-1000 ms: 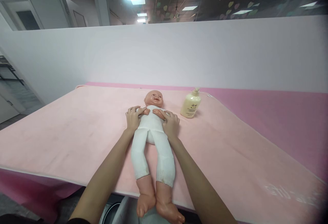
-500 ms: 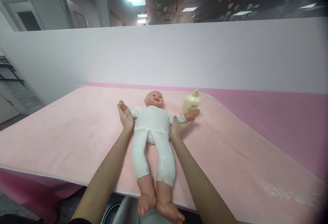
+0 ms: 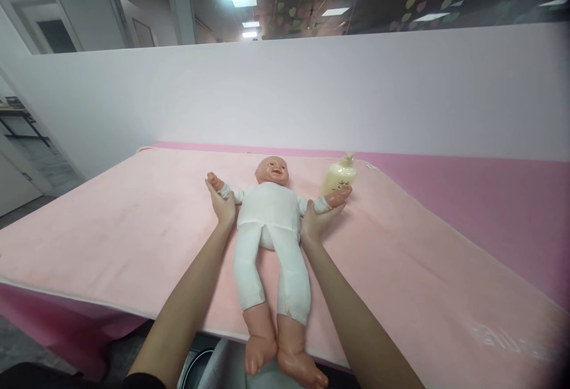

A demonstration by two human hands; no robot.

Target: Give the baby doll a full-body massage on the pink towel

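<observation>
A baby doll [image 3: 269, 211] with a white cloth body lies on its back, arms spread and head at the far end. My left hand [image 3: 222, 204] holds its forearm on the left side from below and outside. Its other forearm rests in my right hand [image 3: 317, 221], with the thumb up against the white sleeve. Fingers of both hands are partly hidden by the doll's arms. Just behind the doll's hand on the right stands a pale yellow pump bottle [image 3: 337, 175], its lower part covered by that hand.
A peach towel [image 3: 133, 228] lies under the doll on a table with a pink cover [image 3: 454, 184]. The doll's feet hang over the front edge, above a grey container [image 3: 227, 365]. A low white wall [image 3: 285, 92] rises behind the table.
The whole scene has shifted slightly to the right as the head view turned. Both hands keep the same hold on the doll's arms.
</observation>
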